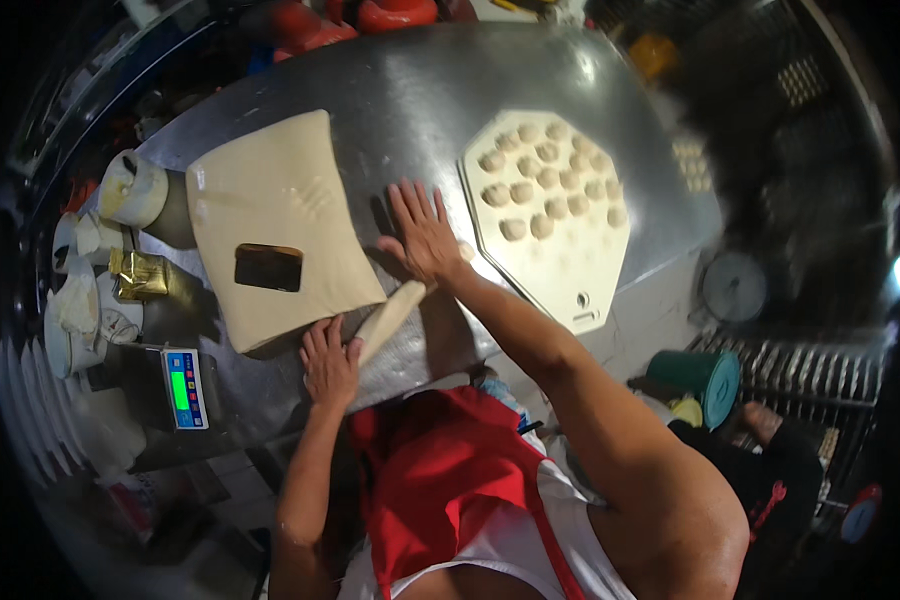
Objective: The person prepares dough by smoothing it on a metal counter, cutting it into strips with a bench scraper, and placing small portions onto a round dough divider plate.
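Note:
My right hand (pixel 423 232) lies over the steel table with its fingers spread, holding nothing. A thin dough roll (pixel 390 318) runs from beneath my right wrist toward my left hand (pixel 330 365). The left hand is open, its fingers stretched at the lower edge of a large dough sheet (pixel 280 180) and its thumb side against the roll. On that sheet rests a dark flat rectangle (pixel 268 269) with a brown upper edge; its kind is unclear. A small dough piece (pixel 465 251) sits just right of my right wrist, beside a white board (pixel 560 270) bearing several dough balls (pixel 547 178).
A digital scale (pixel 184 389) stands at the table's left, near a gold packet (pixel 140 274) and a white tub (pixel 133 190). Red objects (pixel 395 14) line the far edge. At right are a green bin (pixel 700 384), racks (pixel 815 370) and another person's dark clothing (pixel 760 480).

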The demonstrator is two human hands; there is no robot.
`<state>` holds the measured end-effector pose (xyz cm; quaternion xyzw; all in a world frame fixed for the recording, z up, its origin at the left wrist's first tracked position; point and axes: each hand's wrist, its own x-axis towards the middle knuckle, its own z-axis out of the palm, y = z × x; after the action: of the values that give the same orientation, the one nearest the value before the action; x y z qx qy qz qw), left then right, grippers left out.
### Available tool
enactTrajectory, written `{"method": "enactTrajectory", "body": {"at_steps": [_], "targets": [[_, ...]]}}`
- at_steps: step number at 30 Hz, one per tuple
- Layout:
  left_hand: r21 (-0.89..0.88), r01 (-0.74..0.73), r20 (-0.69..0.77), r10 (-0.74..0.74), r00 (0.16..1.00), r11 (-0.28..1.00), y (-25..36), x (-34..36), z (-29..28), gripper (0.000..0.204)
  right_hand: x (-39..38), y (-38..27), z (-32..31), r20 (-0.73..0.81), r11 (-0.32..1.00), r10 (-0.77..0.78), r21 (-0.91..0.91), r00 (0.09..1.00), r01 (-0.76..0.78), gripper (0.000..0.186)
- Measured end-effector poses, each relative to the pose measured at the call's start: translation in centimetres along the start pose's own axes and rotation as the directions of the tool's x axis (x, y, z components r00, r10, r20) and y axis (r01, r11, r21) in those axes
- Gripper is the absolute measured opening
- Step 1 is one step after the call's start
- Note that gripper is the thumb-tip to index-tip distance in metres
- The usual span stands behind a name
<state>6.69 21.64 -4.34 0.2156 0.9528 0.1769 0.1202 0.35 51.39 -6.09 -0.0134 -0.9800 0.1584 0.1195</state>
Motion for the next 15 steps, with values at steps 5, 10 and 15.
{"method": "enactTrajectory", "body": {"at_steps": [5,10,15], "targets": [[0.054,0.017,0.111,-0.023,0.994,0.998,0.4,-5.9,0.6,0.068,-11.0,0.5,-2.7,0.132,0.995,-0.084,0.062,0.988,0.076,0.092],[0.096,0.009,0.033,-0.012,0.999,0.995,3.0,-8.8,1.5,0.070,-22.2,2.8,-6.7,0.316,0.993,-0.068,-0.068,0.946,0.094,0.076],[-0.189,-0.317,0.066,0.334,0.940,0.929,13.2,-2.4,-1.5,0.063,-18.1,5.6,-11.0,0.601,0.995,0.083,-0.004,0.795,-0.101,0.063]]}}
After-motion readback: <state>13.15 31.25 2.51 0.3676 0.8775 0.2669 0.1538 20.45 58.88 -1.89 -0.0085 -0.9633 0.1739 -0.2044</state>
